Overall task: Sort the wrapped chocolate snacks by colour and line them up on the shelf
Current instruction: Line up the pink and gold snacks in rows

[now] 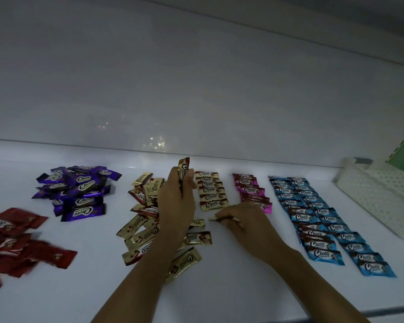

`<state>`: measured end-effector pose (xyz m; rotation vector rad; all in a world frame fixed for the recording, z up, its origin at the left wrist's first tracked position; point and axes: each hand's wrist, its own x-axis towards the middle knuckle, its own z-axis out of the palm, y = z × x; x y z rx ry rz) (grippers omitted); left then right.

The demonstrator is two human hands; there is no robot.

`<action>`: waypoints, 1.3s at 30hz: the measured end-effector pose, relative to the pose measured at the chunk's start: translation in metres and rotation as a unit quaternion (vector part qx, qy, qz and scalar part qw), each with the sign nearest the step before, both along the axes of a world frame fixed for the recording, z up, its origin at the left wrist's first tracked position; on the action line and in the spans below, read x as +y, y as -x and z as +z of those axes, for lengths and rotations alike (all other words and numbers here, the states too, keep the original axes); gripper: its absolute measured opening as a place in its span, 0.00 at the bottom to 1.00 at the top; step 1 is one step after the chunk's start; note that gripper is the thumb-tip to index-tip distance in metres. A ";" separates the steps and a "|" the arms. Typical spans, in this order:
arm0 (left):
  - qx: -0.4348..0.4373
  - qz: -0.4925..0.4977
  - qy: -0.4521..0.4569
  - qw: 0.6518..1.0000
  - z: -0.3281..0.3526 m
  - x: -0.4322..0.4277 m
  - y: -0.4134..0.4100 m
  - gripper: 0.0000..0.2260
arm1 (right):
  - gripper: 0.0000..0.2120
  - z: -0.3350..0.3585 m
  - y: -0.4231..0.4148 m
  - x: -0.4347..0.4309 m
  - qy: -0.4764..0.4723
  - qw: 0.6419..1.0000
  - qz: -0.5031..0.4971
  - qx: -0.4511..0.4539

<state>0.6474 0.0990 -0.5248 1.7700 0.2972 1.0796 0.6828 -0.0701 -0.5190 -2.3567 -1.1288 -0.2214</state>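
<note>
Grips an upright gold foil-wrapped chocolate snack (pixel 183 169) in the left hand (pixel 176 201). Pinches a second gold snack (pixel 214 220), edge-on, in the right hand (pixel 240 221) at the gold row's (pixel 211 190) near end.

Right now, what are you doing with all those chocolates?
A person is sorting wrapped snacks by colour on a shelf. The left hand holds a gold snack upright above the gold pile; the right hand pinches a second gold snack at the near end of the gold row. The pink row and blue rows are lined up; the purple pile and red pile lie loose.
</note>
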 end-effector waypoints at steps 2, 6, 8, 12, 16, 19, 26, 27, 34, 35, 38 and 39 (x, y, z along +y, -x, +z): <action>0.001 0.000 -0.002 1.000 0.000 0.000 0.000 0.13 | 0.09 0.001 -0.002 0.002 -0.010 0.999 0.022 -0.021; 0.004 -0.004 0.008 1.000 0.000 0.001 -0.001 0.11 | 0.11 0.002 -0.008 0.011 -0.025 0.999 0.027 -0.008; 0.003 -0.006 0.010 1.000 -0.001 0.000 -0.001 0.11 | 0.11 0.001 -0.010 0.014 -0.037 0.999 0.012 -0.027; -0.003 -0.005 0.006 1.000 -0.002 0.001 -0.001 0.13 | 0.13 -0.003 -0.007 0.006 -0.041 0.996 -0.028 -0.070; -0.008 -0.008 0.004 1.000 -0.001 0.001 -0.001 0.13 | 0.15 -0.014 0.006 -0.005 0.027 0.993 -0.016 -0.111; -0.008 -0.022 0.010 1.000 0.001 0.000 0.002 0.11 | 0.19 -0.019 0.008 -0.004 0.030 0.993 -0.022 -0.111; 0.028 -0.369 0.163 0.915 0.022 -0.018 0.016 0.19 | 0.10 0.009 0.018 0.008 -0.291 0.938 -0.069 0.174; 0.054 -0.397 0.146 0.905 0.024 -0.021 0.019 0.23 | 0.11 0.016 0.016 0.008 -0.349 0.898 -0.067 0.259; 0.135 -0.349 0.032 0.927 0.023 -0.019 0.054 0.18 | 0.07 0.028 0.026 -0.008 -0.410 0.828 -0.030 0.381; 0.139 -0.327 0.032 0.934 0.020 -0.019 0.059 0.13 | 0.07 0.026 0.030 -0.009 -0.417 0.822 -0.022 0.387; 0.127 -0.283 0.036 0.950 0.014 -0.027 0.073 0.06 | 0.05 0.021 0.042 -0.008 -0.401 0.836 0.006 0.374; 0.117 -0.268 0.038 0.955 0.012 -0.030 0.078 0.06 | 0.04 0.019 0.044 -0.007 -0.405 0.834 0.007 0.374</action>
